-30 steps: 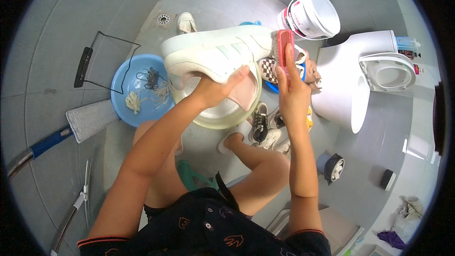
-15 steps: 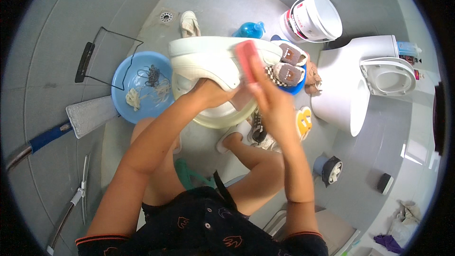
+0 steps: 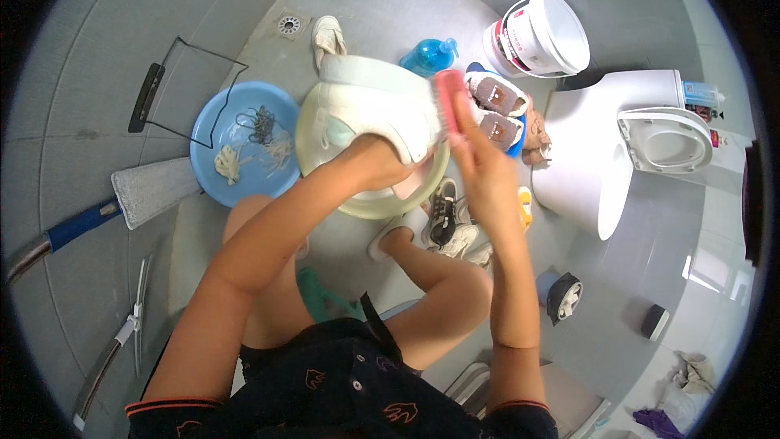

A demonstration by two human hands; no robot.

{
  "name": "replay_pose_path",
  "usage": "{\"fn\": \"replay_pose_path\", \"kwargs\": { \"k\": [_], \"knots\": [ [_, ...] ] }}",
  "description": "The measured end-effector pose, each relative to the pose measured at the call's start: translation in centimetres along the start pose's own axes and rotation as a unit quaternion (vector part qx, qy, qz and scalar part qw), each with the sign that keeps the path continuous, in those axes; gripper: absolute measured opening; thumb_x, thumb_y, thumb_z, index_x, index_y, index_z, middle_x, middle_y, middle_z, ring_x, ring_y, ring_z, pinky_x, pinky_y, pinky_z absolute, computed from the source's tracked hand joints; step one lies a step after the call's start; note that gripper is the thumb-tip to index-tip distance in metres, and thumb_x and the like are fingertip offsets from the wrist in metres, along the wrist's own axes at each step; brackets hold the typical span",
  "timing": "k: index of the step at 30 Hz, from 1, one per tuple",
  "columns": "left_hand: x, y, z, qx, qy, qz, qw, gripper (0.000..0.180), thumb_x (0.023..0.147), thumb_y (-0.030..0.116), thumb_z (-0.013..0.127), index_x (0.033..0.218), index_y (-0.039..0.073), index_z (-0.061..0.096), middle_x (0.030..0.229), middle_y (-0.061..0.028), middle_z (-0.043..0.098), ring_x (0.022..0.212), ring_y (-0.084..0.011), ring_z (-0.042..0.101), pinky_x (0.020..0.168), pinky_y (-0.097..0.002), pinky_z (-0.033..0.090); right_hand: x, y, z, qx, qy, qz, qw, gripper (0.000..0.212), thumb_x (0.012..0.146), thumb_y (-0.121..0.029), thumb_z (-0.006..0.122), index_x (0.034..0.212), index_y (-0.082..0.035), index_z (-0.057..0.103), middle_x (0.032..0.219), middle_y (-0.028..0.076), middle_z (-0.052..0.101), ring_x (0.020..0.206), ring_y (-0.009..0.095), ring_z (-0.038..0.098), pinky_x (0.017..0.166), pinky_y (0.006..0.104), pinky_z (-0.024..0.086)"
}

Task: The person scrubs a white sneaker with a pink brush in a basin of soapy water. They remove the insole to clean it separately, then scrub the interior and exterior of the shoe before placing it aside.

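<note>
Shoe [image 3: 370, 102] is gripped at its opening by the left hand [image 3: 380, 164], brush [image 3: 451, 96] clasped by the right hand [image 3: 489, 175]; bristles [image 3: 439, 110] are best laid flat, shoe braced.

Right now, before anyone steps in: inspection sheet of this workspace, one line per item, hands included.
Surface: grey floor with a round drain.
Job's things: white shoe, held above a pale yellow basin; pink-red brush, bristles at the shoe's right end, contact hard to confirm.
Clutter: light-blue basin containing laces; blue bottle; more shoes on the floor.
Hands: left hand grips the shoe at its opening; right hand grips the brush.
Cables: nothing seen.
Surroundings: white bucket, toilet, mop pad at far left.
</note>
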State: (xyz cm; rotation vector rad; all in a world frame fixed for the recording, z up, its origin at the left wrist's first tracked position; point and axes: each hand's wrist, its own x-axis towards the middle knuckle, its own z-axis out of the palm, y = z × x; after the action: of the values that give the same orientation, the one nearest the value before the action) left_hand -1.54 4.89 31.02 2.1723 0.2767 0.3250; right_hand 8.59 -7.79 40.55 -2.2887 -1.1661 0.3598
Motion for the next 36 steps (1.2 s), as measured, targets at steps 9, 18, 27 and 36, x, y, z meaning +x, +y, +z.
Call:
{"fn": "replay_pose_path", "kwargs": {
  "k": [9,18,27,36],
  "knots": [
    [0.1,1.5,-0.2,0.023,-0.058,0.012,0.998,0.042,0.095,0.033,0.046,0.130,0.011,0.052,0.138,-0.0165,0.046,0.127,-0.0364,0.041,0.108,-0.0439,0.029,-0.5,-0.4,-1.8,-0.082,-0.006,0.089,0.993,0.046,0.092,-0.033,0.057,0.137,-0.030,0.049,0.076,0.021,0.065,0.067,0.036,0.066,0.063,0.0408,0.051],
    [-1.9,-1.5,3.1,0.057,-0.053,-0.035,0.996,0.062,0.090,0.041,0.052,0.142,0.012,0.036,0.146,-0.0193,0.034,0.134,-0.0364,0.033,0.112,-0.0443,0.023,-2.1,-3.1,0.2,-0.025,-0.121,0.066,0.990,0.046,0.093,-0.028,0.058,0.138,-0.030,0.047,0.091,0.022,0.064,0.080,0.037,0.065,0.073,0.0395,0.050],
    [-1.2,-1.2,3.5,-0.015,-0.101,-0.047,0.994,0.050,0.092,0.034,0.049,0.137,0.012,0.045,0.140,-0.0176,0.043,0.129,-0.0361,0.039,0.109,-0.0434,0.028,-3.4,-1.9,1.5,0.022,-0.045,0.010,0.999,0.050,0.092,-0.032,0.058,0.139,-0.034,0.044,0.078,0.023,0.065,0.070,0.039,0.066,0.062,0.0445,0.051],
    [-0.6,-0.3,0.5,-0.176,0.026,-0.083,0.980,0.044,0.092,0.035,0.054,0.123,0.004,0.057,0.116,-0.0201,0.062,0.109,-0.0342,0.057,0.094,-0.0416,0.044,-4.6,5.9,-1.4,-0.041,0.028,0.169,0.984,0.050,0.093,-0.031,0.057,0.141,-0.030,0.044,0.080,0.020,0.066,0.068,0.032,0.065,0.065,0.0386,0.051]
  ]
}}
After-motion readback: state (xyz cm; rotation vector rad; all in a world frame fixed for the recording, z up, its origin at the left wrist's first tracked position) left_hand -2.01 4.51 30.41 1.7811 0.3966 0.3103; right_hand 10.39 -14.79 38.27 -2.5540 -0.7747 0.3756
